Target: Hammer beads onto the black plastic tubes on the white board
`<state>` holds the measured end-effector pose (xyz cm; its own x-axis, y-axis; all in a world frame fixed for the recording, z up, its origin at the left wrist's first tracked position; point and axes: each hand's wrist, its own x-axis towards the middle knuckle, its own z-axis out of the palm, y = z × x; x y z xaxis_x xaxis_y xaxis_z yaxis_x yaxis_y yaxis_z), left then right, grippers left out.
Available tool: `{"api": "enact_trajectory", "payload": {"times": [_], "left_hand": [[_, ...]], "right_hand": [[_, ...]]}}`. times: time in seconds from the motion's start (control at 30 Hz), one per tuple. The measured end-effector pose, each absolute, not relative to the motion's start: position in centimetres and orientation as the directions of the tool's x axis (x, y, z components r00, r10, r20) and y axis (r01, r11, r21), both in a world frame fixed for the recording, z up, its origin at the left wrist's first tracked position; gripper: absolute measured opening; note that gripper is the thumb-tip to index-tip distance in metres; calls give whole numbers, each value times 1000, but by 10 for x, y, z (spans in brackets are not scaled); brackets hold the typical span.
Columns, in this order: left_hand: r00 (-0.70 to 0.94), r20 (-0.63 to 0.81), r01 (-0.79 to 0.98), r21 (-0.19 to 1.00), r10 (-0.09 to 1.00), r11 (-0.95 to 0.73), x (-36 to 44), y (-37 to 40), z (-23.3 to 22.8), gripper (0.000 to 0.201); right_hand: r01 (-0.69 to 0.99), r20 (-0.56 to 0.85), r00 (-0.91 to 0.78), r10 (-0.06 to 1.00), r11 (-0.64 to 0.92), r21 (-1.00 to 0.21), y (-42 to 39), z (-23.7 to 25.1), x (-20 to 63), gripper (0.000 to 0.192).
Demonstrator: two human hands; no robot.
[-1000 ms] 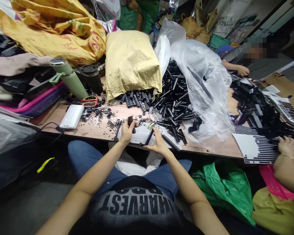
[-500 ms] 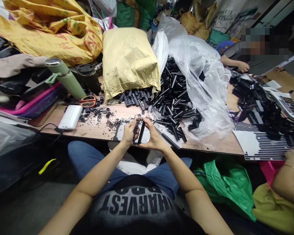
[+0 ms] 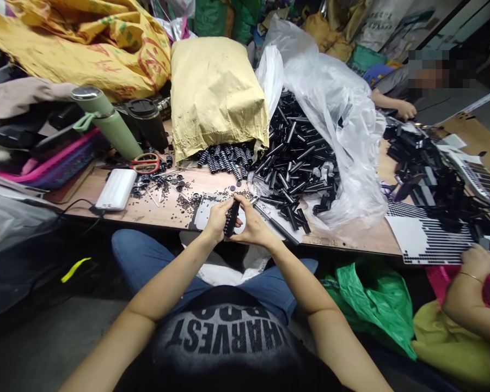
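Both hands meet at the near edge of the wooden worktop (image 3: pixel 155 209), centre of the frame; the left hand (image 3: pixel 217 222) has its grip closed around a short black ribbed plastic piece (image 3: pixel 230 222), and the right hand (image 3: pixel 253 228) pinches a slim black plastic tube (image 3: pixel 233 209) right against it; the two parts touch, and it looks to me like a fit-one-into-the-other step, though how far they are mated is hidden by the fingers.

To do this bit well I'd say: keep both parts in line before pushing, so nothing goes in crooked; hold the ribbed piece steady and let the other hand do the pushing; work over the white sheet (image 3: pixel 206 209) under the hands so anything dropped stays findable; the small black washers and pins (image 3: pixel 163 190) scattered left of centre would swallow a lost part fast.

Supplies are close: more ribbed pieces (image 3: pixel 226 158) spill from under the tan paper sack (image 3: pixel 218 98), and the heap of black tubes (image 3: pixel 294 158) sits in the clear plastic bag (image 3: pixel 338 125) just right of that.

Writing: the black T-shirt (image 3: pixel 224 343) at the bottom reads "HARVEST", upside down from here, with a second line too folded to read; the yellow woven sack (image 3: pixel 85 43) upper left has red print I can't make out; no brand visible on the green flask (image 3: pixel 106 120) or the white power bank (image 3: pixel 116 189).
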<state>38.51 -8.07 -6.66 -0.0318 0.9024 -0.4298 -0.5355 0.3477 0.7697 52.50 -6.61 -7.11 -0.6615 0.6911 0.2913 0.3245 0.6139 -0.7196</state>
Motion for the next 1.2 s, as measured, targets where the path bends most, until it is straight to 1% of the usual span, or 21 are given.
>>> {"api": "enact_trajectory", "payload": {"times": [0.13,0.2,0.23,0.27,0.3,0.33,0.37,0.4,0.47,0.53,0.6,0.67,0.7,0.77,0.83,0.87,0.9,1.03,1.07,1.13,1.2], "left_hand": [[33,-508,-471,752,861,462,382,-79,-71,31],[39,-485,-396,796,874,459,382,-80,-81,35],[11,-425,-318,857,905,406,383,-81,-89,37],[-32,-325,-197,929,945,313,384,-82,-98,39],[-71,-189,-32,982,979,187,385,-84,-108,42],[-83,-42,161,985,996,55,387,-85,-120,46],[-58,84,351,934,995,-58,389,-86,-131,49],[0,165,510,848,986,-143,390,-87,-142,49],[152,217,703,662,964,-260,389,-87,-160,45],[296,220,787,496,930,-368,384,-85,-171,43],[401,237,813,354,885,-463,377,-83,-176,42],[451,265,822,248,852,-513,370,-82,-177,42],[463,280,825,211,841,-524,367,-82,-178,41],[467,310,833,162,828,-530,364,-82,-178,41],[462,327,840,135,824,-525,364,-84,-180,41],[459,328,844,130,826,-521,364,-85,-181,42],[455,323,848,129,830,-515,365,-86,-182,42],[426,269,868,148,864,-474,376,-93,-184,47],[414,259,875,152,873,-460,381,-94,-184,47],[393,254,885,155,884,-438,393,-98,-182,48],[383,254,890,155,888,-428,404,-102,-182,60]], "right_hand": [[357,286,-608,740,577,-734,-68,-80,523,104],[385,278,-578,767,557,-736,-69,-90,520,105],[411,271,-556,786,543,-732,-70,-97,519,106],[446,262,-528,808,526,-724,-70,-104,517,105],[487,251,-496,831,505,-712,-70,-113,516,103],[531,236,-465,853,482,-696,-71,-122,515,99],[575,219,-440,871,461,-676,-72,-130,515,93],[617,199,-423,884,442,-652,-73,-137,517,88],[707,166,-385,908,406,-580,-74,-147,529,81],[836,152,-267,952,307,-455,-75,-149,550,72],[949,131,-98,986,133,-287,-75,-145,577,49],[987,62,-5,998,15,-158,-76,-137,598,26],[990,17,9,1000,-6,-142,-78,-132,605,23],[976,-41,5,999,-14,-217,-87,-125,610,26],[937,-37,-5,999,-8,-348,-101,-122,606,31],[922,-39,-15,999,-2,-388,-109,-121,603,33],[918,-60,-27,998,1,-397,-116,-121,600,34],[948,-223,-65,973,-9,-317,-131,-112,593,31],[942,-211,-74,975,-1,-335,-133,-106,591,32],[899,-110,-96,989,39,-436,-135,-93,585,35],[834,-3,-116,993,96,-543,-138,-83,573,39]]}}
